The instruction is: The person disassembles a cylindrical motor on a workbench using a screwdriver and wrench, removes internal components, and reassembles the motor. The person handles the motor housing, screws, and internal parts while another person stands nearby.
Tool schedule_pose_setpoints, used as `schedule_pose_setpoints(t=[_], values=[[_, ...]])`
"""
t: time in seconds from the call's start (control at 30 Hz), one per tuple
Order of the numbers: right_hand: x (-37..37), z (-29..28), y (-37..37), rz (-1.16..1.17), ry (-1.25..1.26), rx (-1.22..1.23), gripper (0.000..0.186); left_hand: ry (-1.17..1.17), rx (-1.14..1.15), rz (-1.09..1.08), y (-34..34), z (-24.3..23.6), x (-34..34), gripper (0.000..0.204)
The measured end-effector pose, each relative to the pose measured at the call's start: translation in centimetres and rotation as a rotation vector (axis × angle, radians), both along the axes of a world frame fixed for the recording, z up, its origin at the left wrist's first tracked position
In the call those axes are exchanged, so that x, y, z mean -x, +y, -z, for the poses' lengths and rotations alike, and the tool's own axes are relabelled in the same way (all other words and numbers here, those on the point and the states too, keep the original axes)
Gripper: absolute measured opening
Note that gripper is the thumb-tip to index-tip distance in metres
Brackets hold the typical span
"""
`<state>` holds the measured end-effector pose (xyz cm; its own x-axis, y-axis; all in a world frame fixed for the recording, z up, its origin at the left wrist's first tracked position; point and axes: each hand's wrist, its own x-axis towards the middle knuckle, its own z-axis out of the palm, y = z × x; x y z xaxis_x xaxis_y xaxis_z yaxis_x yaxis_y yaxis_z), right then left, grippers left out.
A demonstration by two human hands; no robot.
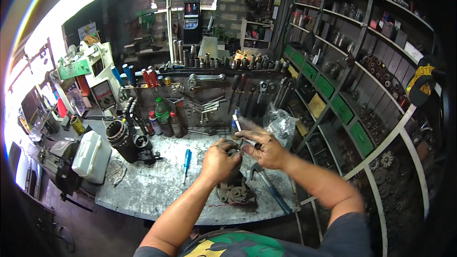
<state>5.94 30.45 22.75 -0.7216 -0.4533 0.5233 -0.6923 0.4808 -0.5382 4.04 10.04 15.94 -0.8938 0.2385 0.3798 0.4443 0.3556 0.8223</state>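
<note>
Head view: dark metal assembly [234, 193] taken as landmark; it sits on the workbench [143, 192] toward the near edge. Left hand [222, 160] is the nearer, just beyond the assembly and slightly left; from it the assembly lies toward the person. Its long axis appears to run away from the person, far end partly covered. Left fingers are curled; what they grasp is hidden, so cannot tell. Right hand [264, 147], slightly blurred, is beyond and right of the assembly, clenched on a light-coloured rod [240, 123] whose pale end tilts away and leftward. Pose: forearms converge from both near sides of the assembly, right elbow bent outward, wrists close together. Surroundings: hammer [276, 195] just right of the assembly, handle slanting nearer; blue screwdriver [187, 161] apart to its left; bottles [163, 116] beyond it, leftward.
</note>
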Motion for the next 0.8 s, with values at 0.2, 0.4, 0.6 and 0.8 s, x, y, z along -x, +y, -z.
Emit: schedule_pose_setpoints(t=[0.2,0.4,0.6,0.8], values=[[4.2,0.9,-2.7,-0.236,-0.951,0.848,0.035,-0.018,0.058,-0.001,0.0,0.0,0.1,0.037],[4.9,-5.7,-1.8,0.102,-0.324,-0.851,0.039,0.001,0.066,-0.001,0.2,0.1,0.2,0.03],[1.7,-3.9,0.0,-0.122,0.462,-0.543,0.023,-0.093,-0.038,0.028,0.2,0.4,0.2,0.032],[-0.1,3.0,-2.9,0.02,-0.554,0.84,0.032,-0.018,-0.009,0.013,-0.1,0.2,0.1,0.031]])
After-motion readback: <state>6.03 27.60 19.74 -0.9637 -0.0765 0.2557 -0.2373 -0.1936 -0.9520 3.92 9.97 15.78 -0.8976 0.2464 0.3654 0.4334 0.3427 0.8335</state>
